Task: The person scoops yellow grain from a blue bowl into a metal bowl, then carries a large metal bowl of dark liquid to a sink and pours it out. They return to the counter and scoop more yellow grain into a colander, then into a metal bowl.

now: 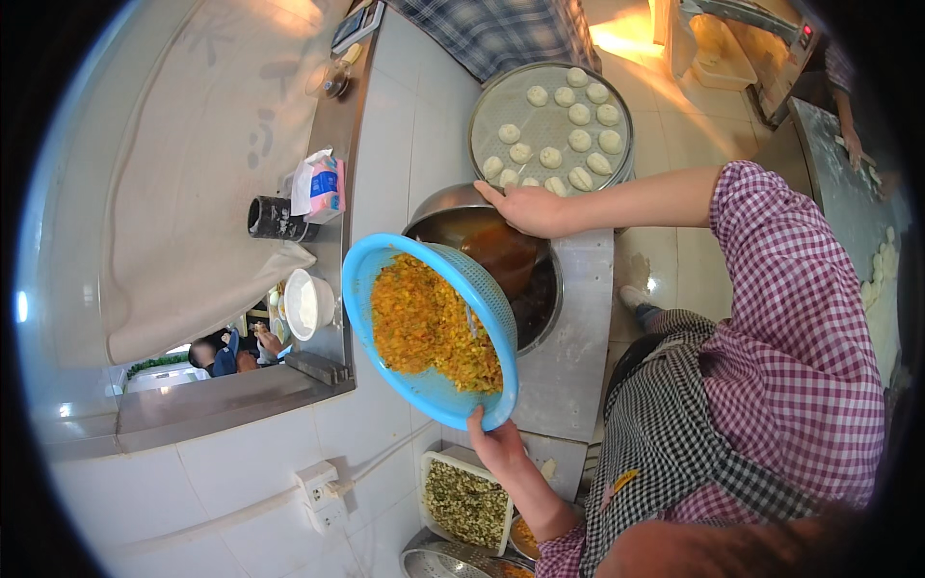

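My left hand grips the lower rim of a light blue plastic colander. The colander leans to one side and holds a chopped orange-yellow filling; a thin metal handle sticks up from it. My right hand holds the rim of a steel bowl, fingers along the edge. Brown liquid shows inside this bowl, beside a round dark-looking opening in the steel worktop. The colander covers part of the bowl and the opening.
A round steamer tray bears several buns. A tub of chopped green filling stands near a perforated steel pan. On the ledge are a tissue pack and white bowl. Another person's hand rests at a floured table.
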